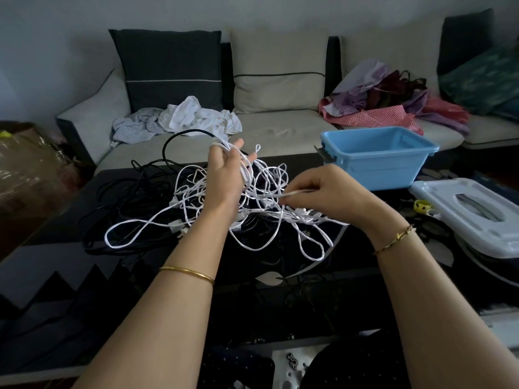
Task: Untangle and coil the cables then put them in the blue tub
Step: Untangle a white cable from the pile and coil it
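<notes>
Over the dark coffee table [56, 262], the left hand [224, 178] carries limp, light white cables [193, 189] on spread fingers, while the right hand [317, 192] pinches one strand, probably best traced from a plug end.

No writing, label, brand or number can be read anywhere. The wall of the blue tub [376, 169] and the pale lid [441, 193] beside it on the worktop show only plain plastic, and any smaller marks are too blurred to tell.
</notes>
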`<state>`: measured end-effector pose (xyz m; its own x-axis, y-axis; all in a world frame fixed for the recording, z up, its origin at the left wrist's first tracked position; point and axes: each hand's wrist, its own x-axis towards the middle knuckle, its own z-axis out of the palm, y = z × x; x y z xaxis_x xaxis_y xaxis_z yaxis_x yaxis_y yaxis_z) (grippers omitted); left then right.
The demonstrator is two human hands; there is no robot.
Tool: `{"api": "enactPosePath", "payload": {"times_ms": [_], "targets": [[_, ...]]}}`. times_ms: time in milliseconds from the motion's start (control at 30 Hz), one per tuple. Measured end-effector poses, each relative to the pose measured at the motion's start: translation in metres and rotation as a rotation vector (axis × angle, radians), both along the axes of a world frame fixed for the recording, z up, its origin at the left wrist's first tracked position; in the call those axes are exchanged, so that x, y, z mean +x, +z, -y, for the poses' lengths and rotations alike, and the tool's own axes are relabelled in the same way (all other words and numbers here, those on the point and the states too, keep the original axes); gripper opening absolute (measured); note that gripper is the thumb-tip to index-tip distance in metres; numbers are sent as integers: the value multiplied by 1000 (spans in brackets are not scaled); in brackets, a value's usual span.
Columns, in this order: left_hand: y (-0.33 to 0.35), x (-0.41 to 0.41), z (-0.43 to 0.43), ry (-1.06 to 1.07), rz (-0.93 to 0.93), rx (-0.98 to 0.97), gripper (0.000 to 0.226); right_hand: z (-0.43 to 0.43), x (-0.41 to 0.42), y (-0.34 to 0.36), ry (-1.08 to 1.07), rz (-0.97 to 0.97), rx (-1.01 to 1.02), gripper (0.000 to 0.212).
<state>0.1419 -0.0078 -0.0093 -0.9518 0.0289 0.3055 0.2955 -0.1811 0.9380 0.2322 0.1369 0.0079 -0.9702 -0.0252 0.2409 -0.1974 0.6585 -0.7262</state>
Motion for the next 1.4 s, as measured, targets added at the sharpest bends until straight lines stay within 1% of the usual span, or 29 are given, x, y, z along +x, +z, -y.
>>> {"api": "enactPosePath", "payload": {"times_ms": [67,100,167,267,333,367,467,500,567,600,633,667,700,733,767,833,900,933,967,1000,1067,1100,1167,1233,1300,1367,1400], "targets": [[-4,3,-2,-64,25,-21,12,5,3,3,72,72,0,3],[-4,6,-3,-101,19,-47,11,6,3,4,92,66,-23,2],[-2,13,-4,-172,-35,-172,15,8,4,7,94,-18,-105,2],[1,26,-5,-286,-83,-387,13,2,0,6,-76,-217,-173,8],[2,31,-6,-398,-78,-459,18,-3,-1,5,-188,-310,-219,14],[1,31,-7,-437,-73,-483,22,-5,-2,4,-213,-327,-252,15],[0,32,-11,-496,-47,-496,18,-7,-2,3,-233,-312,-336,16],[1,32,-13,-519,-27,-491,21,-8,-4,2,-251,-311,-372,16],[2,33,-15,-564,34,-489,42,-12,-9,-1,-298,-317,-469,16],[2,34,-15,-600,56,-488,45,-13,-11,-3,-315,-311,-523,14],[3,34,-14,-650,68,-483,41,-15,-13,-5,-326,-299,-569,12],[4,35,-12,-698,80,-470,32,-17,-15,-7,-339,-284,-596,11],[6,35,-11,-743,105,-437,25,-18,-17,-10,-359,-267,-594,9],[8,34,-10,-780,135,-387,23,-19,-20,-14,-393,-254,-544,6],[10,32,-9,-804,167,-323,26,-21,-24,-18,-446,-234,-437,5],[13,28,-6,-853,227,-173,31,-28,-30,-31,-586,-164,-156,8],[17,25,-2,-939,257,9,33,-34,-34,-45,-702,-71,29,7],[19,22,0,-976,265,107,34,-36,-35,-52,-723,-25,77,12],[20,20,2,-995,271,200,33,-37,-34,-58,-721,21,79,22],[21,18,3,-989,280,288,32,-39,-35,-63,-704,63,53,35],[20,16,4,-896,302,421,30,-40,-32,-66,-646,124,16,61],[20,15,4,-829,308,472,29,-41,-32,-67,-612,154,23,70],[19,14,3,-709,302,579,25,-42,-33,-68,-542,198,11,81],[21,12,4,-606,271,698,20,-40,-34,-69,-453,245,-75,86],[25,9,8,-502,241,802,21,-39,-33,-70,-359,285,-258,87],[30,6,12,-420,207,862,19,-44,-34,-70,-321,263,-549,75],[33,6,14,-392,188,875,18,-47,-33,-69,-349,232,-617,67]]}}
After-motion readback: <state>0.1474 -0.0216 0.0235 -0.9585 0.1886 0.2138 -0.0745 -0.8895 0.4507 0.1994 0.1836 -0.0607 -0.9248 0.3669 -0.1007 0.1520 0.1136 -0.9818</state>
